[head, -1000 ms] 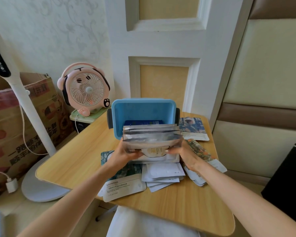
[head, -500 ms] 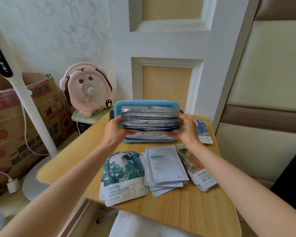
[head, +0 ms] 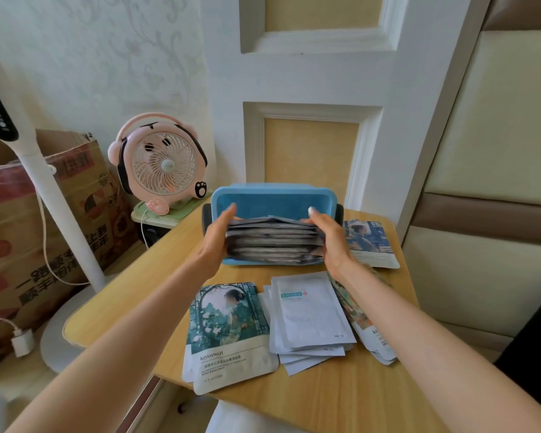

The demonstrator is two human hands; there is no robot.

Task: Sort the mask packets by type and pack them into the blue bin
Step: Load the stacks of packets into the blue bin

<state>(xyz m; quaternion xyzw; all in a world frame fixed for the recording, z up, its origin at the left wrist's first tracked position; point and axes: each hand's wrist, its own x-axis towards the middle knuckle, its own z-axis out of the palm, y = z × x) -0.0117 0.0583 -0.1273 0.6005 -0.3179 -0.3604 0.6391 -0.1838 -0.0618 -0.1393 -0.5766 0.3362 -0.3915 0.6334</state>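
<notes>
- The left hand and right hand clasp the ends of a silver mask-packet stack, fingers curled around it.
- The stack sits in the blue bin's mouth, at the table's far side.
- Green and white packets lie nearer.

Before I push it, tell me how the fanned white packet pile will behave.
The white packet pile would probably slide apart rather than move as one: its sheets lie fanned, edges offset. Each looks thin and flat, so likely floppy and light. The smooth wooden table suggests easy slipping.
</notes>
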